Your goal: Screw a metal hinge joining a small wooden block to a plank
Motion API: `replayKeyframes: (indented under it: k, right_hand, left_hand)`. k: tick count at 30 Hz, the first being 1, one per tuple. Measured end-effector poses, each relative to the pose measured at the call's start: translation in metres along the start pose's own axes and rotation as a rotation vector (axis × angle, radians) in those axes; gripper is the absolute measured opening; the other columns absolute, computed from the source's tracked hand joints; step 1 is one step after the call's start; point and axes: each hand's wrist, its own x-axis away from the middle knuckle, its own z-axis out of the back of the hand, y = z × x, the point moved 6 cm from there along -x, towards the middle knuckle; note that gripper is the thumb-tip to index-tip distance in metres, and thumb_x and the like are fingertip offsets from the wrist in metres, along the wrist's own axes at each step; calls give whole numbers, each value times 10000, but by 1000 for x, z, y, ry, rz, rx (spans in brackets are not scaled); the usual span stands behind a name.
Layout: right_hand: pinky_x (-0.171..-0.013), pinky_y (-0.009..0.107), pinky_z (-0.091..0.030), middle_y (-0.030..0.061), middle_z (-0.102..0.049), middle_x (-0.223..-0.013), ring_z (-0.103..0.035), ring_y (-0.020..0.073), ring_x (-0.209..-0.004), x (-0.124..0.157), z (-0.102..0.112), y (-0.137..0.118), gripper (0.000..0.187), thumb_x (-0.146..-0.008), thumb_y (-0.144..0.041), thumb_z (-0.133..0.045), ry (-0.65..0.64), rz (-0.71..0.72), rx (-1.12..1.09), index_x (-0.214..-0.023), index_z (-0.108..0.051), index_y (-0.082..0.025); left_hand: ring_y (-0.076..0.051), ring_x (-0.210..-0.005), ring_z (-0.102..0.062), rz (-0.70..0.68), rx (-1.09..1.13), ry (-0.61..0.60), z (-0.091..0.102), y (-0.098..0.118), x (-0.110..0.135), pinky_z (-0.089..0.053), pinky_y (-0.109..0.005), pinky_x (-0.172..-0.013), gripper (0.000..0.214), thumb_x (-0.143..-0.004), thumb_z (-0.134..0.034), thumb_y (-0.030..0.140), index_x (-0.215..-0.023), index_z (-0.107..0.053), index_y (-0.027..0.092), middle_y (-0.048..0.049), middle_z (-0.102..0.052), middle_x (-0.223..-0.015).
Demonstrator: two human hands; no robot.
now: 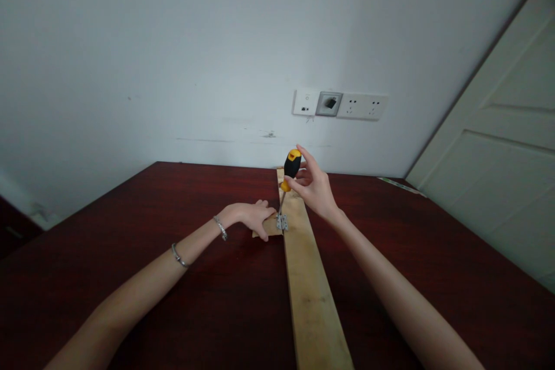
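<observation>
Grasps the screwdriver [293, 165] by its handle in the right fingers [309, 157], tip down at the metal hinge [281, 222], and rests the left fingers [269, 211], splayed and not clenched, on the short wood piece [274, 228] at the hinge's nine o'clock. Farther out, shows the long board [310, 277] from twelve toward half past five on the tabletop [208, 324], with wall sockets [362, 107] at one o'clock.

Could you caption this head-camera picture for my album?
Right hand holds a screwdriver at a metal hinge; left hand rests on a small wooden piece.
</observation>
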Motion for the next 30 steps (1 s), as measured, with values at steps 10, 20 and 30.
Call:
replayKeyframes:
  k: [10,20,30]
  right_hand:
    - [-634,324,-586,59,-576,-1003,-595,151,-737,1,-1,-2,688,-795,-285,-573,-5,22,24,-1412,-271,-288]
    - [-615,326,-571,66,-579,-1009,-586,149,-718,1,-2,0,715,-783,-283,-560,-20,3,34,-1423,-241,-277]
    - [-629,330,-506,70,-593,-1081,-565,161,-695,-8,4,-12,740,-763,-287,-577,-72,12,247,-1419,-235,-284]
  left_hand:
    - [-395,-1280,-288,3,-1,9,0,1,1,-341,-443,-987,950,-544,-658,597,-1358,-358,210,-142,-326,-1414]
    - [-396,-1276,-289,-4,1,7,0,1,1,-340,-451,-984,945,-551,-652,605,-1357,-352,213,-148,-332,-1399]
    - [-388,-1260,-305,-7,-8,14,1,0,1,-368,-441,-958,949,-544,-644,619,-1354,-366,212,-143,-355,-1375]
